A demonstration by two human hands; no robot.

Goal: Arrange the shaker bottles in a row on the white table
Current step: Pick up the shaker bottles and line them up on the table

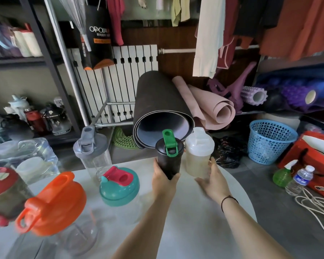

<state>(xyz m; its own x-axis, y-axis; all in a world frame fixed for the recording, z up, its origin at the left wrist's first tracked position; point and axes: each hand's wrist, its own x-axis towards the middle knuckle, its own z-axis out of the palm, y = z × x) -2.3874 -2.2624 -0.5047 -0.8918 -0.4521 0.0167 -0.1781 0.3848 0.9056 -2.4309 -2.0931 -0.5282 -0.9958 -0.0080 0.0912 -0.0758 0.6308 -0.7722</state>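
Observation:
On the white round table [204, 221] my left hand [164, 177] grips a black shaker bottle with a green flip cap [169, 152] near the far edge. Right beside it stands a translucent white shaker bottle [199, 156]; my right hand [212, 179] wraps its lower side. A clear bottle with a grey lid [92, 152] stands at the far left. A clear bottle with a teal lid and pink cap [120, 186] is nearer. An orange-lidded clear bottle [54, 204] and a dark bottle with a red lid [2, 193] fill the near left.
Beyond the table lie a rolled dark yoga mat [161, 113] and a pink mat [213, 107]. A blue mesh basket [269, 141], a green spray bottle [284, 173] and a water bottle [299, 180] sit on the floor to the right. Shelves with more bottles stand left.

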